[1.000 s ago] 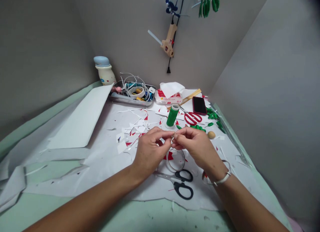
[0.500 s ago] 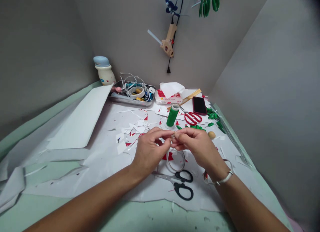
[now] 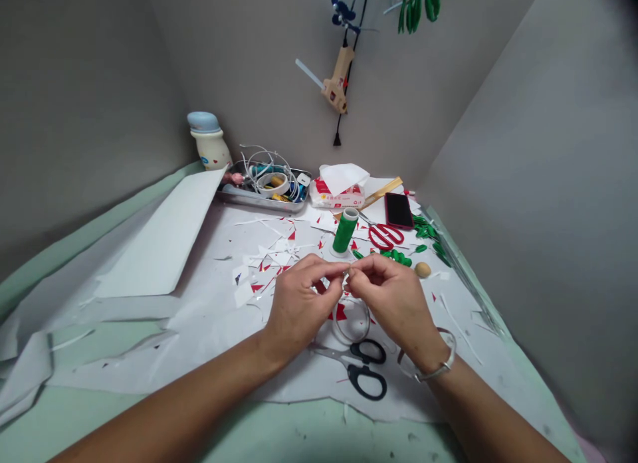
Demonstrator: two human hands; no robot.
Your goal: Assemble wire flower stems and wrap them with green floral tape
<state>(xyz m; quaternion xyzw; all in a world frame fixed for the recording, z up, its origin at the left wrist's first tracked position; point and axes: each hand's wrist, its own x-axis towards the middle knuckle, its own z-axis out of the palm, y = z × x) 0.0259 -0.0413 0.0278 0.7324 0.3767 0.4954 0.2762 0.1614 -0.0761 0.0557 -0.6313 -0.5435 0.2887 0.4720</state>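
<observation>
Both hands [image 3: 299, 302], pinched nearly closed, hold a tiny pale piece [image 3: 345, 277], its shape mostly hidden.

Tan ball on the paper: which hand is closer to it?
Right. The right hand is close by, just left of the tan ball in the picture; the left hand is farther left.

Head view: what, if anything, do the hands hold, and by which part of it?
The left hand and right hand pinch a tiny item at their fingertips; what it is and which part each grips cannot be told.
</observation>
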